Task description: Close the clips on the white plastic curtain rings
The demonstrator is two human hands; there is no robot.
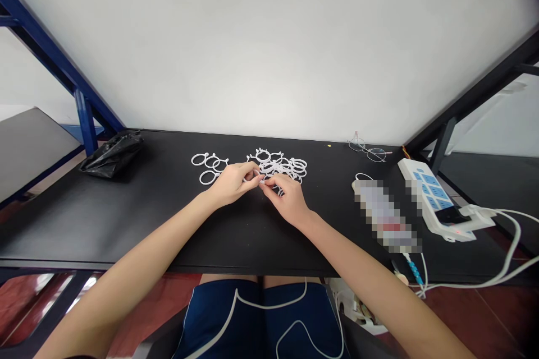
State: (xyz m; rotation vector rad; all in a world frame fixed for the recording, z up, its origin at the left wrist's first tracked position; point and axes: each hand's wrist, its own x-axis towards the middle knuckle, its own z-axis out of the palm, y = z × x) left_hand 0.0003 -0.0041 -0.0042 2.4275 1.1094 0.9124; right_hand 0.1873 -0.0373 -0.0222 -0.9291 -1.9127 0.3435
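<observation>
Over the black table my left hand (233,182) and my right hand (288,196) meet, thumbs and fingers pinched on a white curtain ring (261,182), mostly covered by the fingers. Just beyond my hands a pile of white curtain rings (286,167) lies overlapping, each a thin hoop with a small knob or eyelet. Left of the pile, close to my left hand, several more white rings (208,178) lie spread out, one partly behind the hand.
A crumpled black plastic bag (113,154) sits at the left. Eyeglasses (370,151), a blurred-out phone (385,216) on a cable and a white power strip (433,196) are at the right. A pale wall (269,50) rises behind the table (160,179). White cable (233,314) crosses my lap.
</observation>
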